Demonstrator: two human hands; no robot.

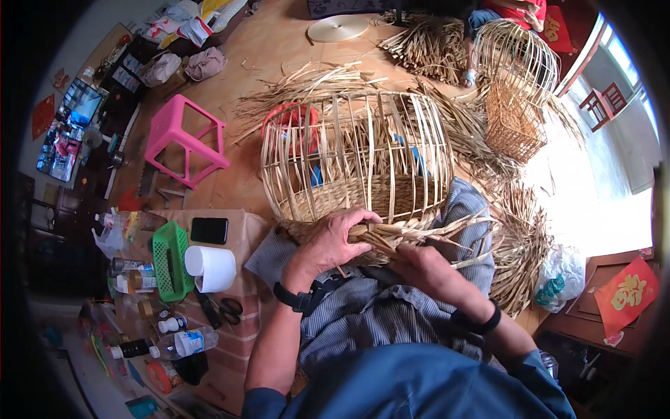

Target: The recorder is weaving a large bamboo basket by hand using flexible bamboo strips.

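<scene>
A large round basket (357,194) of dried straw rests on my lap, its base woven and its upright ribs open like a cage toward the far side. My left hand (333,241) grips the near woven edge, thumb and fingers closed around a bundle of straw strands (380,241). Just to the right, my right hand (424,271) is closed on the same strands; its fingertips are partly hidden. Loose strand ends (464,234) fan out to the right over my knee. Blue strips (419,160) show between the ribs.
A cloth-covered table (234,279) at left holds a green basket (171,262), white container (211,269), phone (209,230), scissors (230,309) and bottles. Beyond stands a pink stool (187,143). Straw heaps (520,244) lie right and ahead. Another person (506,14) sits far right beside baskets.
</scene>
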